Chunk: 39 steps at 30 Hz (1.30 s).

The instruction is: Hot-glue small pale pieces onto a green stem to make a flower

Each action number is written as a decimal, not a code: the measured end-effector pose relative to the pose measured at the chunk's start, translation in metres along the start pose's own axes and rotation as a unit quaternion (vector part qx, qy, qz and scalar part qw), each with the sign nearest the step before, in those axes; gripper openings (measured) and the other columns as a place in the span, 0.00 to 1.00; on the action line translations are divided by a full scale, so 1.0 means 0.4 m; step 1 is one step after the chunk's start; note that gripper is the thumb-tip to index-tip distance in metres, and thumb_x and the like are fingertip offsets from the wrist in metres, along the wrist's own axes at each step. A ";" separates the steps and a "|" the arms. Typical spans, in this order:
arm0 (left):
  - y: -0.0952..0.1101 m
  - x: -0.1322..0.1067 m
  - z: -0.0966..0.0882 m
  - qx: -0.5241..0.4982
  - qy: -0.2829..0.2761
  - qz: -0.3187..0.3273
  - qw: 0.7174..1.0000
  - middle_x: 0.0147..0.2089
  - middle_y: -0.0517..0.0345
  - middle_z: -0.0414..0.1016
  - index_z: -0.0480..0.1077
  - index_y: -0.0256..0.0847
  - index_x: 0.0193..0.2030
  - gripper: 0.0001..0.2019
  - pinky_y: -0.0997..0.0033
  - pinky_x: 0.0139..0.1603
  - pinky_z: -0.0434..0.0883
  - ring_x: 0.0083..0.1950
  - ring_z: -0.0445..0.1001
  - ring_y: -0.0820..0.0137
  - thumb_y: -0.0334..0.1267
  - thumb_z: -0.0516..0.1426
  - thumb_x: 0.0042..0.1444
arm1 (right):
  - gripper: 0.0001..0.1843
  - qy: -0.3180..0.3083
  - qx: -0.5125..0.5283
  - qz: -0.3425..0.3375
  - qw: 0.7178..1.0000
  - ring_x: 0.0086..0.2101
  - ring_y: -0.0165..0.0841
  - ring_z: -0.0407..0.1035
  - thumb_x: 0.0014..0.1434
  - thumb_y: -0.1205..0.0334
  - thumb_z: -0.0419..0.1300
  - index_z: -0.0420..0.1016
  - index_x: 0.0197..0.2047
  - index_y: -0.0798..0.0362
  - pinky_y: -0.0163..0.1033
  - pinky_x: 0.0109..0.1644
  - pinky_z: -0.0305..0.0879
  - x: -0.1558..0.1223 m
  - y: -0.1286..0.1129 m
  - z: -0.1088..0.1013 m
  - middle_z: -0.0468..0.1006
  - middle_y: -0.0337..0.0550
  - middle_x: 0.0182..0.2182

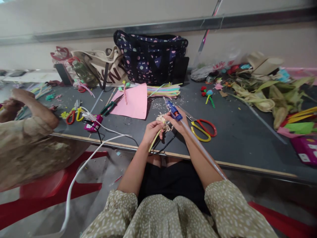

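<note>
In my right hand (178,123) is a blue hot glue gun (173,110), its nozzle pointing away from me. A long clear glue stick (201,148) sticks out of its back and runs along my right forearm. My left hand (151,131) is closed on a thin yellow-green strip (154,141), with one end hanging down toward the table edge. Both hands nearly meet over a heap of pale shavings (160,117), which they partly cover. Just right of my right hand lie scissors (203,129) with red and yellow handles.
A pink sheet (136,105) with green-handled pliers (111,105) lies ahead left. Behind it are a bundle of pastel strips (165,91) and a dark patterned bag (151,59). Dry husks (262,94) spread at right. A purple power block (93,123) with cables and another person's arm (41,105) are at left.
</note>
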<state>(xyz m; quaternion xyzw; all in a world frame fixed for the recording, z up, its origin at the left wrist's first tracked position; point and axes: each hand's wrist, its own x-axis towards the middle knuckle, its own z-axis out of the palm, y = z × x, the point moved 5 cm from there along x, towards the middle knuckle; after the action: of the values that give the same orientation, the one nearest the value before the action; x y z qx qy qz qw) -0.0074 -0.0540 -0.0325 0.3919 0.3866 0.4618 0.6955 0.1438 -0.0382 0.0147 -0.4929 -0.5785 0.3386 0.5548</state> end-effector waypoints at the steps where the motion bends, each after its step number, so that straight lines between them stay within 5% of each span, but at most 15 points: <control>1: 0.000 0.000 0.000 0.000 0.000 0.001 1.000 0.20 0.62 0.73 0.74 0.35 0.33 0.19 0.80 0.12 0.59 0.12 0.65 0.78 0.48 0.70 0.44 | 0.08 0.000 -0.001 0.001 1.000 0.31 0.32 0.69 0.51 0.56 0.65 0.73 0.33 0.49 0.41 0.40 0.67 0.000 -0.001 0.000 0.78 0.37 0.30; 21: -0.006 0.000 -0.002 -0.007 0.002 -0.021 1.000 0.20 0.63 0.73 0.72 0.36 0.33 0.19 0.79 0.13 0.60 0.13 0.66 0.77 0.48 0.70 0.44 | 0.07 -0.007 0.030 -0.009 0.999 0.33 0.33 0.71 0.53 0.58 0.65 0.75 0.36 0.48 0.41 0.43 0.68 0.000 -0.017 -0.001 0.80 0.37 0.34; 39: 0.007 -0.005 0.007 -0.046 0.009 -0.001 0.999 0.23 0.64 0.73 0.69 0.36 0.32 0.21 0.79 0.14 0.66 0.14 0.68 0.77 0.46 0.71 0.41 | 0.09 -0.010 0.005 -0.017 1.000 0.30 0.29 0.68 0.52 0.58 0.68 0.72 0.31 0.51 0.37 0.37 0.65 0.004 -0.021 -0.006 0.76 0.35 0.28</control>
<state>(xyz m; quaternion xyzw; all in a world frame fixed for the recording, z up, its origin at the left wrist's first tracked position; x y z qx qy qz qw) -0.0062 -0.0555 -0.0284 0.3545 0.3717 0.4820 0.7098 0.1446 -0.0394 0.0233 -0.4769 -0.5901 0.3373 0.5573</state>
